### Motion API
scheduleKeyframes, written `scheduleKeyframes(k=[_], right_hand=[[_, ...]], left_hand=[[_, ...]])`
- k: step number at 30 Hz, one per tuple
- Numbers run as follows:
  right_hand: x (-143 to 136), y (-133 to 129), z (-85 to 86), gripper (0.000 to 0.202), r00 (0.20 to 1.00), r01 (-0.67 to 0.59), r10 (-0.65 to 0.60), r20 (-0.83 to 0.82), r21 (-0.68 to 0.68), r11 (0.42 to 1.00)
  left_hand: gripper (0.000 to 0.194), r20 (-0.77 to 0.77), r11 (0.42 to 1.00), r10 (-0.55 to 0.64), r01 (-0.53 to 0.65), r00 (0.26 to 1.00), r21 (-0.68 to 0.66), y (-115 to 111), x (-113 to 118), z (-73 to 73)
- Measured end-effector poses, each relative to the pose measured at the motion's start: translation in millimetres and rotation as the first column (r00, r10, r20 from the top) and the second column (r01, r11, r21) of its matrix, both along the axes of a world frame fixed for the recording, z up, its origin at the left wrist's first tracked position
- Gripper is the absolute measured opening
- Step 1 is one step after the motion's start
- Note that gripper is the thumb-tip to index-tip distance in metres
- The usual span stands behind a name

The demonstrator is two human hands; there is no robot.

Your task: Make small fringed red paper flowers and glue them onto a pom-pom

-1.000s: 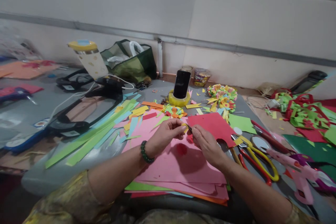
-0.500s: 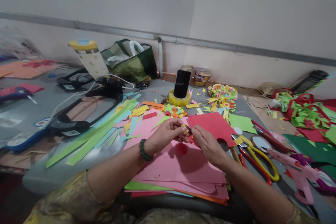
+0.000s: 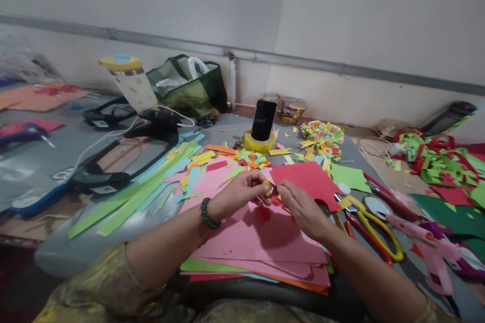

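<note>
Over a stack of pink paper (image 3: 261, 242), my two hands meet close together. My left hand (image 3: 246, 192), with a green bead bracelet (image 3: 208, 214) at the wrist, pinches a small yellow paper piece (image 3: 269, 186). The fingers of my right hand (image 3: 297, 204) are closed round a thin dark tool (image 3: 273, 187), its tip at the yellow piece. A little red fringed paper shows just below the fingers. Behind my right hand lies a red sheet (image 3: 308, 181). A multicoloured paper flower (image 3: 252, 160) rests beyond my left hand.
A phone (image 3: 264, 120) stands in a yellow tape roll (image 3: 258, 142). Green strips (image 3: 132, 192) lie left. Yellow-handled scissors (image 3: 381, 234) and a pink glue gun (image 3: 432, 250) are at the right. A tumbler (image 3: 132, 86) and green bag (image 3: 193, 88) stand behind.
The fingers have shifted slightly around the small piece, and more yellow shows between them. Both hands otherwise stay in nearly the same place. The view has moved very slightly.
</note>
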State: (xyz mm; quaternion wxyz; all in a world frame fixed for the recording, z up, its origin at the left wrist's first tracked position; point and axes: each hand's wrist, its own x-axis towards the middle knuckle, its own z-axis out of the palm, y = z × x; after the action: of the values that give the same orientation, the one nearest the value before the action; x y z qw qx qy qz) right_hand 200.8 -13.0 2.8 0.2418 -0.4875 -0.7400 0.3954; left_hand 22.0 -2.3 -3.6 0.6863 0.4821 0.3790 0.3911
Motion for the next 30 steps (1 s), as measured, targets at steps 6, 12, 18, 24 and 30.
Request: scheduleKeyframes(k=[6, 12, 18, 24, 30], right_hand=[[0.4, 0.9, -0.8, 0.037, 1.0, -0.004, 0.005, -0.016, 0.007, 1.0], [0.8, 1.0, 0.7, 0.033, 1.0, 0.003, -0.003, 0.028, -0.004, 1.0], [1.7, 0.5, 1.3, 0.035, 0.998, -0.013, 0.013, 0.056, -0.008, 1.0], [1.8, 0.3, 1.8, 0.034, 0.999, -0.009, 0.009, 0.05, 0.004, 1.0], [1.6, -0.8, 6.5, 0.036, 0.991, -0.012, 0.013, 0.132, -0.006, 1.0]], left_hand=[[0.032, -0.004, 1.0, 0.015, -0.015, 1.0, -0.005, -1.4, 0.2, 0.1], [0.033, 0.017, 1.0, 0.023, -0.023, 1.0, 0.0, -2.3, 0.5, 2.9], [0.035, 0.022, 1.0, -0.007, 0.007, 1.0, -0.019, -1.3, 1.0, 0.0], [0.034, -0.007, 1.0, -0.005, 0.005, 1.0, 0.008, -1.4, 0.0, -0.3], [0.033, -0.051, 0.999, 0.005, -0.002, 0.999, 0.053, -0.5, -0.5, -0.3]])
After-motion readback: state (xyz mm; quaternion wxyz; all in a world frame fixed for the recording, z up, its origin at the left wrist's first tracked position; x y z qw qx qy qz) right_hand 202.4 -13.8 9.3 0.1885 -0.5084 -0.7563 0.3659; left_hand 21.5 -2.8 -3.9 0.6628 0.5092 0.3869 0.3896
